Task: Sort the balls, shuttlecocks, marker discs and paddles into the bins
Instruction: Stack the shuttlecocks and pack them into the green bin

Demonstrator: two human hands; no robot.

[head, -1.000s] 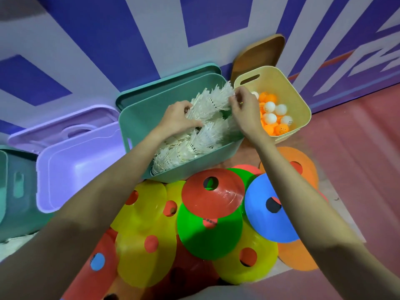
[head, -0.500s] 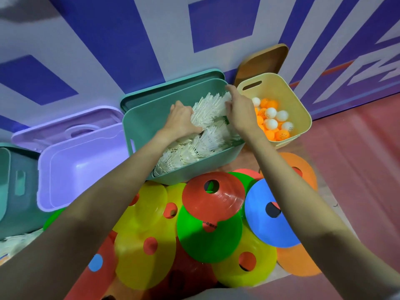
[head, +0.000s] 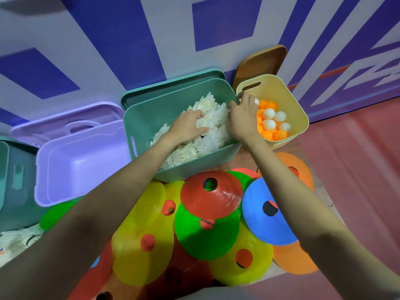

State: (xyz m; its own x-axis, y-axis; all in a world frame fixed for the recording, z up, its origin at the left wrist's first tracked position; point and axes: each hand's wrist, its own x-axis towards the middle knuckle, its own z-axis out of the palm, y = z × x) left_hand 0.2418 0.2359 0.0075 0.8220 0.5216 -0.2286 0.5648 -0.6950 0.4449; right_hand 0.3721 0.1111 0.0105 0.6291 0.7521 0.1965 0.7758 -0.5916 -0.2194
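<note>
Left grip (head: pixel 190 126) lies palm-down on the shuttlecocks (head: pixel 207 131) w/ fingers curled into the white heap, pinching a few skirts. Right grip (head: pixel 242 118) sits at the heap's right edge, next to the wall of the teal bin (head: pixel 142 126), fingers bent down into the shuttlecocks; holding some, I'd judge, tho fingertips are buried so can't be sure how many.

Handling, my read: shuttlecocks v. light, skirts thin & springy, crush easily, tend to snag in each other. Best taken by the cork end or nested in stacks, not squeezed across the skirt. Pressing flat w/ open palm settles the pile w/o bending much. Nothing slippery here, no weight to worry abt.

Outward: teal bin is well filled on its right half, left half shows bare floor of bin. Touching its right side, the yellow bin (head: pixel 296 105) holds table-tennis balls (head: pixel 272 124), orange & white mixed; light, hard, roll freely, scoop don't pinch. Behind it leans a wooden lid (head: pixel 262 61) against the wall. Left of teal bin, a purple bin (head: pixel 82 163), nothing visible inside. Far left, a darker teal bin (head: pixel 13 180), contents unclear.

Near side, on the floor: marker discs (head: pixel 205 230) overlapping in a loose spread, yellow, green, red, blue, orange. Thin flexible plastic, stackable; lift by rim or centre hole. Not yet binned. More shuttlecocks seem to lie at lower left, blurred. No paddles seen.
</note>
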